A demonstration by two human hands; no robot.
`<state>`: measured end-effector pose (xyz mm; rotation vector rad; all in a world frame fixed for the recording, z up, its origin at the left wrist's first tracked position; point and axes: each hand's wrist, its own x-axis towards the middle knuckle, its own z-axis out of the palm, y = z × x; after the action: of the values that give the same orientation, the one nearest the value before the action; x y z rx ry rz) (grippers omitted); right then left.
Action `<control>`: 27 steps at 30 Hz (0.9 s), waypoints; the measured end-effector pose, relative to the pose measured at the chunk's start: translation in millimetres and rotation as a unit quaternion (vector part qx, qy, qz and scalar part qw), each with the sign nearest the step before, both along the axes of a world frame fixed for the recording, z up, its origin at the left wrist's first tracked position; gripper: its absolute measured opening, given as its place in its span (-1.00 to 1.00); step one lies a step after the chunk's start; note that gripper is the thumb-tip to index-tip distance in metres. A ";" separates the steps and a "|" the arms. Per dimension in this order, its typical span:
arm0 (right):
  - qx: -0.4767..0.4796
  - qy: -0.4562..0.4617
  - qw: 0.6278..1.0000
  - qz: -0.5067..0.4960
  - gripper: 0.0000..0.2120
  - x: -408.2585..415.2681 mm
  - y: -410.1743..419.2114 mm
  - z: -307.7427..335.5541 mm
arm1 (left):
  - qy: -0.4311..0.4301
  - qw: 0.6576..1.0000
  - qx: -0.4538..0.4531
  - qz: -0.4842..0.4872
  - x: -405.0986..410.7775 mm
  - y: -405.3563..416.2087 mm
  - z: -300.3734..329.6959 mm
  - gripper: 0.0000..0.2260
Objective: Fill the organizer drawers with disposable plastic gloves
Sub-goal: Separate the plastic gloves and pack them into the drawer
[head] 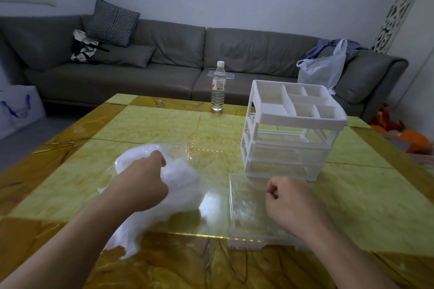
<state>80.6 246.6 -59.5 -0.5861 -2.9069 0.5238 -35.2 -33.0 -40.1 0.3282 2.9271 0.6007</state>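
Note:
A white organizer (293, 129) with a divided top tray stands on the table, right of centre. Its upper slot is open and hollow; two clear drawers sit below it. A clear drawer (246, 213) lies on the table in front of the organizer. A clear bag of filmy white gloves (180, 185) lies to the left. My left hand (143, 183) rests on the bag with curled fingers gripping a bunch of gloves. My right hand (291, 202) hovers over the loose drawer, fingers curled, holding nothing that I can see.
A water bottle (218, 87) stands at the far edge of the glossy yellow table (145, 124). Behind it runs a grey sofa (164, 54) with cushions and a plastic bag (324, 68). Bags sit on the floor at both sides.

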 end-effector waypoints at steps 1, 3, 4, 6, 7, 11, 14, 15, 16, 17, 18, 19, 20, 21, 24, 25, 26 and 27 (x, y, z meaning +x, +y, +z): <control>-0.002 -0.001 1.000 0.000 -0.83 -0.2 0.0 0.5 | 0.007 1.000 0.020 0.004 0.3 0.9 1.1 -0.60; -0.003 -0.001 1.000 0.000 -0.84 -0.5 -0.2 1.4 | 0.029 0.997 0.064 0.017 1.1 2.9 3.1 -0.65; -0.005 0.000 1.000 0.002 -0.83 -0.6 -0.4 1.5 | 0.044 0.995 0.082 0.023 0.9 3.6 4.3 -0.69; -0.012 0.000 1.000 0.006 -0.83 -0.6 -1.1 1.9 | 0.078 0.991 0.102 0.031 0.0 5.8 7.5 -0.76; -0.014 -0.001 1.000 0.005 -0.83 -0.1 -1.5 2.4 | 0.095 0.989 0.106 0.033 0.4 7.3 8.9 -0.77; -0.028 0.008 1.000 0.005 -0.83 0.2 -2.0 2.4 | 0.093 0.989 0.111 0.037 1.0 10.1 8.2 -0.77; -0.035 0.018 0.999 0.014 -0.83 1.9 -4.7 3.5 | 0.092 0.993 0.067 0.007 1.3 11.6 2.0 -0.84; -0.037 0.018 0.999 0.016 -0.83 2.9 -5.8 4.2 | 0.104 0.993 0.063 -0.011 2.8 12.5 -0.2 -0.86; -0.037 0.018 0.999 0.019 -0.83 3.5 -6.6 4.7 | 0.124 0.990 0.066 -0.034 4.1 13.4 -2.7 -0.89; -0.036 0.019 0.999 0.020 -0.83 3.6 -7.4 5.0 | 0.154 0.983 0.075 -0.060 6.1 14.4 -4.2 -0.91; -0.036 0.022 0.999 0.020 -0.84 3.7 -7.6 4.9 | 0.182 0.976 0.082 -0.092 8.4 16.0 -5.1 -0.92; -0.039 0.024 0.999 0.020 -0.84 3.7 -8.1 5.0 | 0.197 0.969 0.083 -0.126 11.5 18.1 -4.9 -0.92; -0.043 0.025 0.999 0.019 -0.84 3.5 -8.7 5.1 | 0.191 0.966 0.074 -0.155 14.6 21.3 -4.7 -0.88; -0.045 0.025 0.998 0.019 -0.84 3.8 -9.5 5.2 | 0.171 0.969 0.054 -0.172 18.8 25.5 -4.0 -0.80; -0.040 0.027 0.998 0.029 -0.84 3.7 -11.5 5.1 | 0.099 0.978 -0.048 -0.175 32.0 40.6 -5.1 -0.45; -0.037 0.027 0.998 0.031 -0.85 3.7 -12.3 5.2 | 0.073 0.979 -0.070 -0.177 36.1 43.8 -6.7 -0.36; -0.035 0.027 0.998 0.032 -0.85 3.2 -12.3 4.9 | 0.048 0.978 -0.093 -0.178 39.3 45.5 -8.8 -0.29; -0.036 0.025 0.999 0.031 -0.85 3.0 -12.4 4.7 | 0.037 0.974 -0.126 -0.183 41.5 46.4 -11.4 -0.29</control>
<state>83.6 234.3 -54.8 -0.4850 -2.8769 0.6436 6.3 13.5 -51.5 0.8446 2.8540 0.1659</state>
